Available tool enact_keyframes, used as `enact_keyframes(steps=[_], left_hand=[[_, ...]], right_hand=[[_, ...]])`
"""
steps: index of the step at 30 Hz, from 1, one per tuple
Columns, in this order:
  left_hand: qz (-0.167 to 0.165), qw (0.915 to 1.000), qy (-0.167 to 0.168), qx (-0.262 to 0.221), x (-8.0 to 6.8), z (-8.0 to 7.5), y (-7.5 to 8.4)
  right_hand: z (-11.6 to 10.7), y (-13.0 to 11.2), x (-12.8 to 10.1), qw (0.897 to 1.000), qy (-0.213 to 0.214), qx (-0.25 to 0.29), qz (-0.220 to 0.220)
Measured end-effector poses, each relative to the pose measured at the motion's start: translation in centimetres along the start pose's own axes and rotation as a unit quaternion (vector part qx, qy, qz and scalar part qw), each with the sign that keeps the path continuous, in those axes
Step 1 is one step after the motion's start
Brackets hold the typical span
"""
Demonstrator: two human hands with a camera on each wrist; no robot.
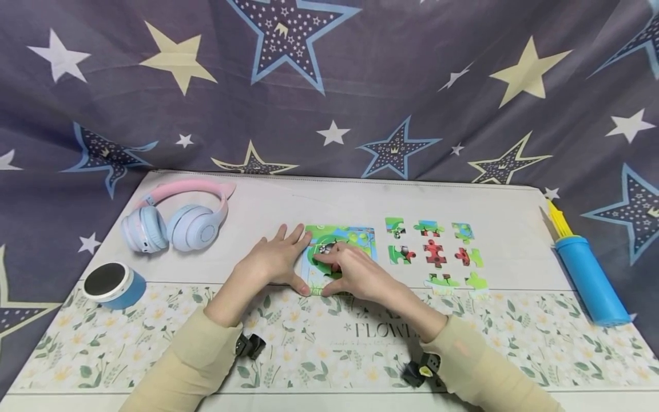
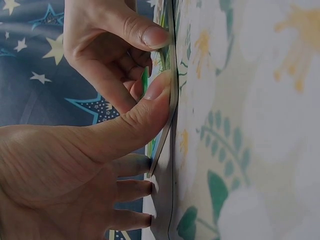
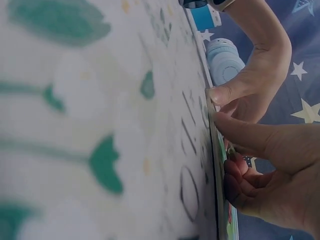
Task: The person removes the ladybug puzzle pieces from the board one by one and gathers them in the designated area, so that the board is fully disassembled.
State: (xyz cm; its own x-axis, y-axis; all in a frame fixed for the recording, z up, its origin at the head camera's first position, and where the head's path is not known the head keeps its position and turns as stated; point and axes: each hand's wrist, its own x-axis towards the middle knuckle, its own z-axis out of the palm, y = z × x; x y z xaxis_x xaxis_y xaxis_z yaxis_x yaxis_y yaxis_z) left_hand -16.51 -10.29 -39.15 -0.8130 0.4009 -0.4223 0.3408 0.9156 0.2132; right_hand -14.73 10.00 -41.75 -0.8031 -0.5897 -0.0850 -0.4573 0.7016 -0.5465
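Beige sleeves (image 1: 190, 360) framed the bottom of the head view as two hands met over a puzzle board (image 1: 355, 236) at the middle of a floral table mat (image 1: 515, 343). The left hand (image 1: 268, 262) lay flat with fingers straight and slightly spread, its thumb (image 2: 145, 107) pressed against the board's near edge. The right hand (image 1: 355, 274) curled over the board, fingertips apparently pinching a ladybird piece (image 1: 326, 249), though the grip was partly hidden. Eight loose pieces (image 1: 435, 253) lay in rows just right of the board. Cat-ear headphones (image 1: 175, 220) and a round blue speaker (image 1: 112, 284) sat to the left, a blue hand pump (image 1: 587, 274) far right. Uneven pressure could have lifted the thin board's edge, skewing the piece or nudging the loose rows.
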Motion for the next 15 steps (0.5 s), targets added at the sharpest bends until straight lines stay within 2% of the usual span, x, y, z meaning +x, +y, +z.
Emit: enact_keyframes(steps=[5,11,15], left_hand=[[-0.001,1.0000,-0.002,-0.003,0.2,-0.1,0.0],[-0.001,0.9999,-0.002,-0.011,0.2,-0.2,0.1],[-0.002,0.9999,0.000,-0.017,0.1,-0.1,0.1]], right_hand=[[-0.7,0.3,-0.3,1.000,-0.003,-0.014,-0.017],[-2.3,2.3,-1.9,0.998,0.027,-0.014,-0.053],[-3.6,4.1,-3.8,0.998,0.037,-0.004,-0.043]])
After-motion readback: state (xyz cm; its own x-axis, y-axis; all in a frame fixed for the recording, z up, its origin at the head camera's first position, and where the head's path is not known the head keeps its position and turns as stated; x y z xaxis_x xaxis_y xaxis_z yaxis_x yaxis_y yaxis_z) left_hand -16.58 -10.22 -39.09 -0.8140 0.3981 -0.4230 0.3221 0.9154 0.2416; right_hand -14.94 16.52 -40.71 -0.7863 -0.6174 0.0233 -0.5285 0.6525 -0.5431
